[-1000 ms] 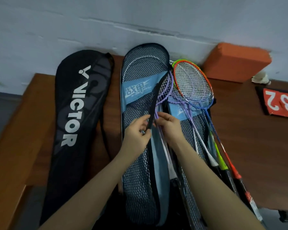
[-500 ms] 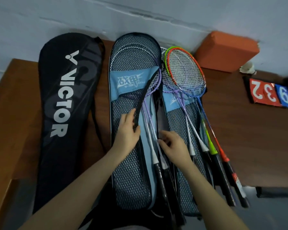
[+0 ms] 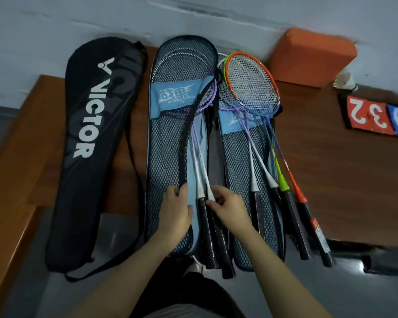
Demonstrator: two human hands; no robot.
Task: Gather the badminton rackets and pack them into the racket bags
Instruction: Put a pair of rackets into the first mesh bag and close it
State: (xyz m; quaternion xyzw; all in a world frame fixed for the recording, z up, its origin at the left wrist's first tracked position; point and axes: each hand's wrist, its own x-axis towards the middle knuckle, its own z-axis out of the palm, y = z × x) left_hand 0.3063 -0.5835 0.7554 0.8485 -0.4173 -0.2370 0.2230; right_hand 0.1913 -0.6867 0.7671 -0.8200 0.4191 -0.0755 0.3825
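Note:
A blue mesh racket bag [image 3: 168,143] lies open in the middle of the wooden table, with two purple-and-white rackets [image 3: 199,166] inside, heads under its mesh. My left hand [image 3: 176,207] pinches the bag's black zipper edge [image 3: 186,134] low down. My right hand [image 3: 228,207] grips the white cone of one racket at the handle top. A second blue mesh bag [image 3: 241,180] lies to the right under several rackets [image 3: 251,88], among them orange, green and blue ones. A black Victor bag [image 3: 90,143] lies at the left.
An orange foam block [image 3: 310,56] leans at the wall behind the rackets. A shuttlecock [image 3: 344,80] and a score flip board [image 3: 377,115] sit at the right. The table's front edge [image 3: 354,243] runs under the racket handles, which overhang it.
Both hands slid down toward me, from the shafts near the bag's blue label to the handle tops. The left hand followed the zipper edge downward.

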